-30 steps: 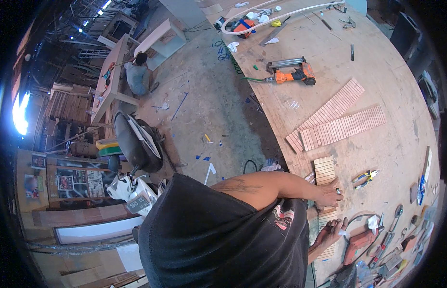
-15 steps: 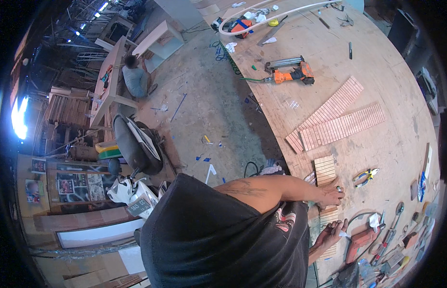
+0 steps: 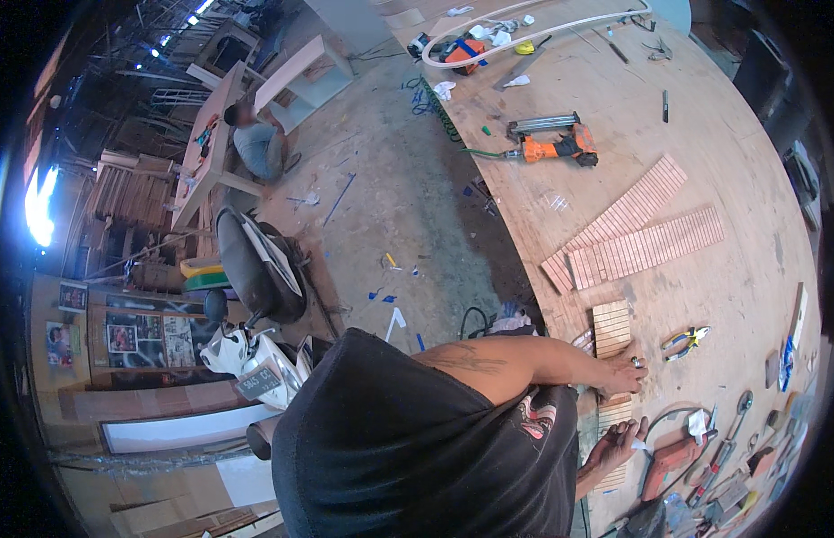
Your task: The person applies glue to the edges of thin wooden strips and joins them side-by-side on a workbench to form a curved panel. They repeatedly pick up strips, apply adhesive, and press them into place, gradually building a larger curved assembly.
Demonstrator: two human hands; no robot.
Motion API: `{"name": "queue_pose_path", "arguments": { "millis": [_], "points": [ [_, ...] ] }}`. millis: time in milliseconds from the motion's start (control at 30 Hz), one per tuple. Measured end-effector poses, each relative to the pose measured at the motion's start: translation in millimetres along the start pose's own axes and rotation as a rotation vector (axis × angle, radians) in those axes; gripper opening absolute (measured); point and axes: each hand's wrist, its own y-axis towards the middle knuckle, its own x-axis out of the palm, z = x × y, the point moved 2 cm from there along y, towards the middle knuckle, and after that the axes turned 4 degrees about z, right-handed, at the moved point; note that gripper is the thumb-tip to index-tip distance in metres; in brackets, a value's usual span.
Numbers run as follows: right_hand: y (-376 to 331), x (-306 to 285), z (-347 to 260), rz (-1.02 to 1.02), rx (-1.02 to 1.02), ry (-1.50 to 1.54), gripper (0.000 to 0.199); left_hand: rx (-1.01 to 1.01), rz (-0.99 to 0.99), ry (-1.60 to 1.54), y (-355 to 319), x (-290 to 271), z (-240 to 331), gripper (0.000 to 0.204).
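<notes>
Spanning cluttered workshop, plywood worktable point(image 3: 748, 170)

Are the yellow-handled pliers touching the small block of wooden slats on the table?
Apart. The head view shows bare tabletop between the pliers and the slat block.

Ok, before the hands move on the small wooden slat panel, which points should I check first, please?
1. Left hand flat on slat panel: ok.
2. Right hand free of tools: cannot tell, something small and white lies at its fingers.
3. Pliers apart from both hands: ok.
4. Orange nail gun away from the hands: ok.
5. Slats aligned under the left hand: cannot tell, the hand covers them.
</notes>
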Motion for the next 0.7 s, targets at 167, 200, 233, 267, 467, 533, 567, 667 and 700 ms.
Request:
{"name": "queue_pose_path", "arguments": {
  "millis": [167, 200, 233, 267, 467, 533, 567, 667, 700],
  "points": [
    [0.5, 1.4, -0.9, 0.019, -0.003, 0.018, 0.05, 0.018, -0.004, -0.03, 2.8, -7.1, 4.2, 0.031],
    [0.6, 1.7, -0.8, 0.019, -0.002, 0.014, 0.05, 0.022, -0.017, 0.003, 0.4, -11.6, 7.0, 0.033],
    [0.7, 1.9, -0.7, 0.019, -0.001, 0.009, 0.051, 0.025, 0.027, 0.027, -0.5, -9.8, 6.8, 0.036],
    [1.3, 2.1, 0.0, 0.013, -0.001, 0.008, 0.051, 0.03, 0.07, 0.053, -1.1, -7.0, 6.1, 0.039],
    [4.3, 0.3, 1.9, 0.021, 0.01, -0.019, 0.051, 0.072, 0.003, -0.004, -2.9, 1.4, -5.3, 0.037],
    [2.2, 3.5, -0.3, 0.039, 0.012, -0.036, 0.05, 0.106, -0.011, -0.012, -2.0, 0.7, -8.3, 0.046],
    [5.4, 1.2, 0.5, 0.03, 0.002, -0.022, 0.051, 0.124, -0.022, -0.004, -3.3, -10.3, -3.4, 0.051],
    [9.3, -0.8, 2.1, -0.003, 0.002, 0.001, 0.051, 0.152, -0.03, 0.045, -6.4, -15.3, -3.7, 0.058],
    [10.2, 0.3, 2.0, -0.008, 0.005, -0.006, 0.051, 0.161, -0.027, 0.064, -7.0, -13.4, -5.0, 0.059]
  ]
}}
